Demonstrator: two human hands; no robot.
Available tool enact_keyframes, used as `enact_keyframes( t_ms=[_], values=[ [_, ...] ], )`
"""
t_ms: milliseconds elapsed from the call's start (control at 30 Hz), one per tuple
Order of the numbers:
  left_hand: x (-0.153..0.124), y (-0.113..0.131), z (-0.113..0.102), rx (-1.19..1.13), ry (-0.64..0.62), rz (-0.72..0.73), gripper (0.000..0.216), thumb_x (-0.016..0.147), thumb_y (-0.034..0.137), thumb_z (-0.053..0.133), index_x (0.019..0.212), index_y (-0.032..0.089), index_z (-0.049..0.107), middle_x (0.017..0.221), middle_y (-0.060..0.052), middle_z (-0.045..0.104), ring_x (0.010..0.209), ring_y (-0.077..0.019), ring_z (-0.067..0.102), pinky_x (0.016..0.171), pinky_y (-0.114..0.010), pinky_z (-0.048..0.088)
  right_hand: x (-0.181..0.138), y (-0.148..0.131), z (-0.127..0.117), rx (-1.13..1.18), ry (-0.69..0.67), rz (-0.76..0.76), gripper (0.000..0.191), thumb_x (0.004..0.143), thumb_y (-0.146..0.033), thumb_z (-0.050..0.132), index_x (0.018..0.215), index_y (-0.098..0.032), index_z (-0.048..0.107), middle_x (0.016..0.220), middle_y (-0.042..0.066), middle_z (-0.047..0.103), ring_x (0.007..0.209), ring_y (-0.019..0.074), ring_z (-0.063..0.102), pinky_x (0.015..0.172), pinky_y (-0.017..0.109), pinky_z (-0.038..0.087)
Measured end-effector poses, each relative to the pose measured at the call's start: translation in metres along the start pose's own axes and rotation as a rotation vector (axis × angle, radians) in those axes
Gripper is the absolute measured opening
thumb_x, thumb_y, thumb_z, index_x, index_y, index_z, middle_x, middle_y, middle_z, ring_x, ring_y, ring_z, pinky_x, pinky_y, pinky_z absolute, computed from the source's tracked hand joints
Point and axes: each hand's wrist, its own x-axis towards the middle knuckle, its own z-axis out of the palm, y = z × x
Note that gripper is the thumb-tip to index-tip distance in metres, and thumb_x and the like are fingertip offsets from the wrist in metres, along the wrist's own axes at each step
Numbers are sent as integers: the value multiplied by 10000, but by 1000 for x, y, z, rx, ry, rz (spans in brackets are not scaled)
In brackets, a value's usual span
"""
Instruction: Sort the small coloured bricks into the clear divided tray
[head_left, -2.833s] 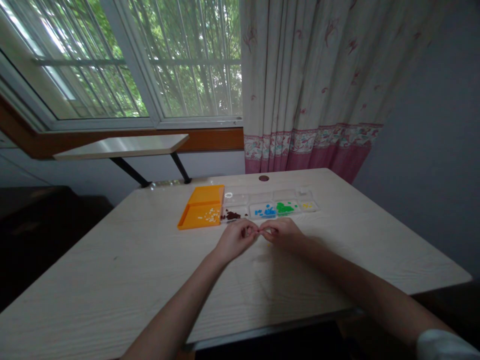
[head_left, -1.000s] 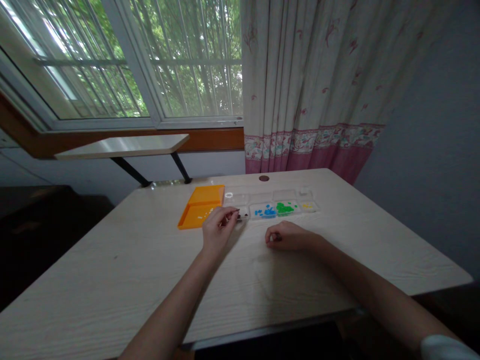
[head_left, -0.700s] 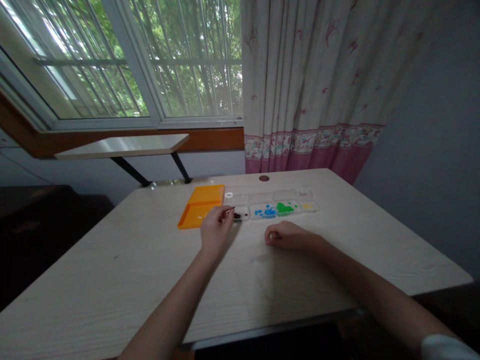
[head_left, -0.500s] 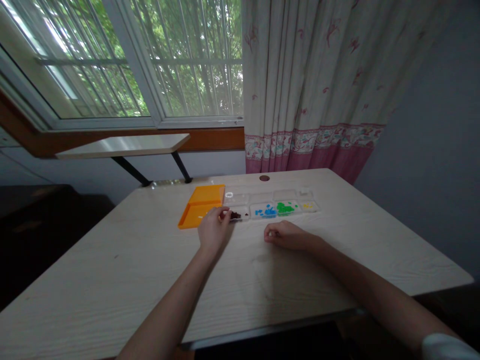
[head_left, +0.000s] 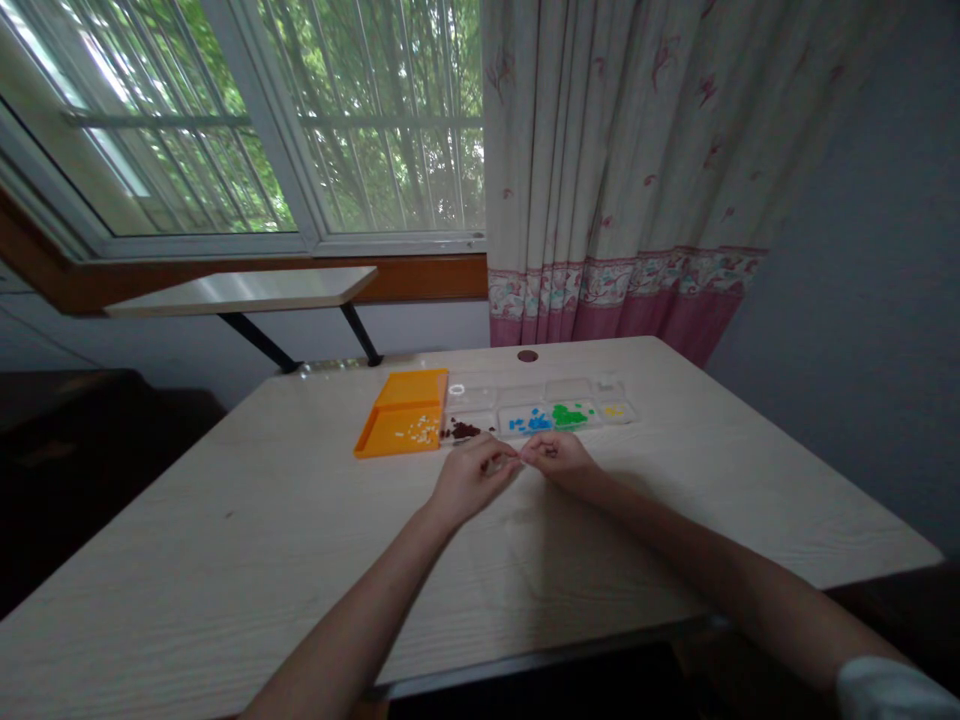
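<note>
My left hand (head_left: 480, 470) and my right hand (head_left: 559, 458) meet fingertip to fingertip above the table, just in front of the boxes. Both are pinched closed; whatever lies between the fingertips is too small to make out. Behind them are clear plastic boxes with open lids. Dark brown bits (head_left: 465, 430) lie in the left one, blue pieces (head_left: 535, 420) and green pieces (head_left: 571, 414) in the middle ones, and a few yellow pieces (head_left: 613, 410) at the right end. An open orange box (head_left: 371, 437) on the left holds small white pieces (head_left: 424, 430).
The pale wooden table (head_left: 315, 560) carries a raised shelf (head_left: 247, 290) on black brackets at the back left. A round brown disc (head_left: 528, 356) sits near the table's back edge. Beyond are a barred window and a patterned curtain (head_left: 600, 200).
My left hand has left the brown bits and moved right and nearer, its fingertips now at my right hand's. The white pieces it covered now show. My right hand has barely shifted.
</note>
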Motion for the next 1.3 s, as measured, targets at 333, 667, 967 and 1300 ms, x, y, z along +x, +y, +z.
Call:
enact_keyframes(
  t_ms=[333,667,967,1300],
  values=[
    [0,2,-3,-9,36,14,146,810,267,525,818,172,636,696,-30,579,596,-98,494,538,-199,381,-2,-12,-1,150,-74,103,383,638,-505,615,724,-132,620,428,-74,402,398,47,334,394,183,244],
    [0,1,-4,-90,24,77,153,820,261,527,825,162,642,740,-51,597,695,-121,547,616,-217,429,-1,-6,-2,192,-143,135,417,603,-519,654,758,-134,613,447,-80,412,396,40,322,398,179,229],
    [0,2,-5,-88,16,89,164,823,276,522,806,163,639,735,-57,606,694,-128,549,623,-233,437,-3,-4,-1,88,-147,46,349,699,-489,577,766,-147,598,483,-65,412,437,64,347,424,187,242],
    [-1,-1,-4,-39,29,32,179,809,303,540,907,177,620,738,-30,581,608,-99,500,562,-203,403,-6,-2,-9,-251,31,-128,277,800,-409,480,869,-174,609,478,-54,403,425,79,334,426,193,264]
  ],
)
